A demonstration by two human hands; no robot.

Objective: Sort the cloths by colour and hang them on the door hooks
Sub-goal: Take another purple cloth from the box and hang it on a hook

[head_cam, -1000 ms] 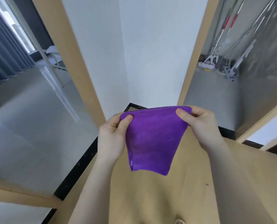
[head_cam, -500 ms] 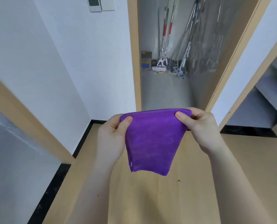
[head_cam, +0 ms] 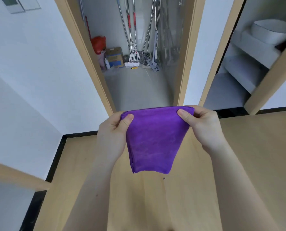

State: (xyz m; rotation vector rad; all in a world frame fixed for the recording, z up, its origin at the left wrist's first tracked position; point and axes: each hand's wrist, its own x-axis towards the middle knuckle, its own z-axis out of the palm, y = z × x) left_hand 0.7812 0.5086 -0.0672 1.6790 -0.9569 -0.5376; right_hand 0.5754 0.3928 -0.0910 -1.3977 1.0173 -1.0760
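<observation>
A: Down below, what fills most of the view?
B: Light wooden floor (head_cam: pixel 247 147), then an open storage closet (head_cam: pixel 138 90) straight ahead.
A: And the purple cloth (head_cam: pixel 154 140)?
B: Folded, hanging in the air before the closet doorway. Left hand (head_cam: pixel 112 130) pinches its top left corner, right hand (head_cam: pixel 204 129) its top right, thumbs on the near face.
A: Smaller things?
B: Mops (head_cam: pixel 132 30) leaning inside, cardboard box (head_cam: pixel 115 57) beside them.

Grey closet floor (head_cam: pixel 135 87) under cardboard box (head_cam: pixel 114 57), mops (head_cam: pixel 132 62).
</observation>
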